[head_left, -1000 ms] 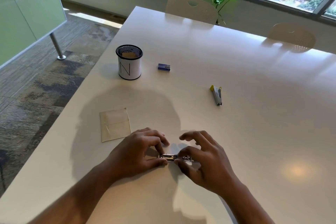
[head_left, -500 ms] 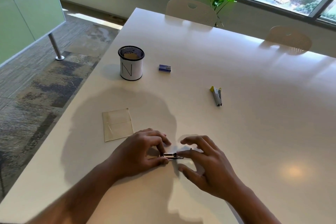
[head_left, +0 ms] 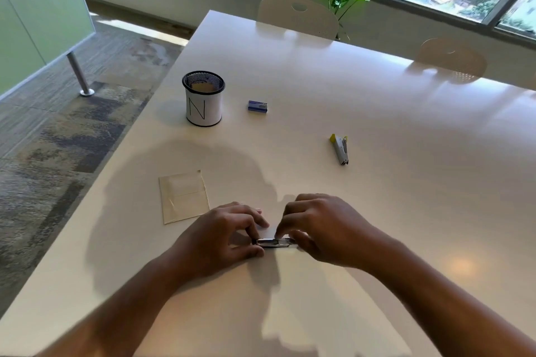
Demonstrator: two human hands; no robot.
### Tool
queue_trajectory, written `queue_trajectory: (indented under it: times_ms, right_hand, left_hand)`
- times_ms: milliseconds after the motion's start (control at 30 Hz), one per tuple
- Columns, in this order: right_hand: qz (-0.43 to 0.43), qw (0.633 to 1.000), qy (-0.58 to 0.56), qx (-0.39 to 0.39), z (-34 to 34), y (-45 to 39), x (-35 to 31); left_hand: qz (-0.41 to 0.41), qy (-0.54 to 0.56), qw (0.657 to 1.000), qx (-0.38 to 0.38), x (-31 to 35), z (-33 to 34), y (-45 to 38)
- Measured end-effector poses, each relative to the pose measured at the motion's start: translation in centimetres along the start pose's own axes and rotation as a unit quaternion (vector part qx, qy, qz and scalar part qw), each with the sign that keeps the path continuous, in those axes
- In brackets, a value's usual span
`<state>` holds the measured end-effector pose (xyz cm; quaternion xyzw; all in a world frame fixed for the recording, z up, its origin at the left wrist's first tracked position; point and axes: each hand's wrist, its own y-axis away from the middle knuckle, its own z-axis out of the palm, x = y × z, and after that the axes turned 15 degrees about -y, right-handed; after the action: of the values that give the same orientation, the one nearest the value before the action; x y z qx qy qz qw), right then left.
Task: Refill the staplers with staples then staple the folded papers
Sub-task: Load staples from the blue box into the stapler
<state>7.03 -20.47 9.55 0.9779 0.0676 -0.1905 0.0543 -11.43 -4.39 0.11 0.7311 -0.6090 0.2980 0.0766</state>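
- so both hands are on a small metal stapler [head_left: 274,242] sitting low on the white surface [head_left: 377,124], just right of and nearer the camera than the folded paper [head_left: 184,197]
- left hand [head_left: 220,240] has its fingers curled round the stapler's left end, thumb underneath, basically pinning it in place
- right hand [head_left: 322,229] pinches the right end, with a fingertip pressing down around the middle of the metal top
- my guess is this is the refill step, either seating staples in the channel or closing it up, not stapling yet since the folded paper lies untouched just beside the left hand
- next move probably needs the top pushed shut evenly while the left hand stops it sliding, then the stapler goes over to the folded paper
- second stapler [head_left: 340,149], grey with a yellow end, lies well beyond the stapler and off to its right, nobody touching it, so that one likely needs filling too
- little blue staple box [head_left: 257,106] sits far beyond the stapler, just right of the mesh cup [head_left: 203,98] with an N on it
- hard to see: fingers cover most of the stapler, so can't tell if it's open or shut or whether any staples are inside
- there's something pale under the fingers behind the stapler, could be another paper, can't say
- whatever's in the mesh cup is too dim to make out
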Motion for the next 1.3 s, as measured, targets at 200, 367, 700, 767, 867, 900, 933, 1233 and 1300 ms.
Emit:
queue_trajectory:
  times_ms: [200, 367, 700, 767, 867, 900, 933, 1233, 1300]
  right_hand:
    - [-0.054, 0.995, 0.066, -0.061, -0.6, -2.6, -0.6]
    - [-0.085, 0.99, 0.06, -0.099, -1.3, -3.5, -0.6]
    - [-0.121, 0.982, 0.075, -0.122, -1.5, -2.5, -0.8]
    - [-0.117, 0.983, 0.069, -0.122, -1.1, -2.4, -0.7]
    - [-0.118, 0.984, 0.062, -0.116, -1.1, -2.4, -0.5]
    - [-0.121, 0.984, 0.062, -0.114, -1.0, -2.3, -0.4]
    - [-0.126, 0.983, 0.064, -0.113, -0.9, -2.3, -0.3]
    - [-0.06, 0.996, 0.0, -0.072, -0.3, -1.4, 0.6]
    - [-0.034, 0.997, -0.022, -0.06, -0.3, -1.3, 0.7]
  left_hand:
    - [0.005, 0.001, 1.0, 0.013, 0.1, 0.0, -0.1]
    - [0.003, -0.003, 1.0, 0.013, 0.2, -0.2, 0.0]
    - [-0.004, -0.01, 1.0, 0.01, 0.2, -0.2, 0.1]
    - [-0.002, -0.011, 1.0, 0.014, 0.1, -0.1, 0.2]
    - [0.003, -0.007, 1.0, 0.016, -0.1, 0.1, 0.2]
    - [0.004, -0.005, 1.0, 0.016, -0.2, 0.2, 0.2]
    - [0.005, -0.001, 1.0, 0.016, -0.3, 0.3, 0.2]
    - [0.009, 0.006, 1.0, 0.012, -0.6, 0.4, 0.2]
    - [0.007, 0.006, 1.0, 0.011, -0.5, 0.3, 0.3]
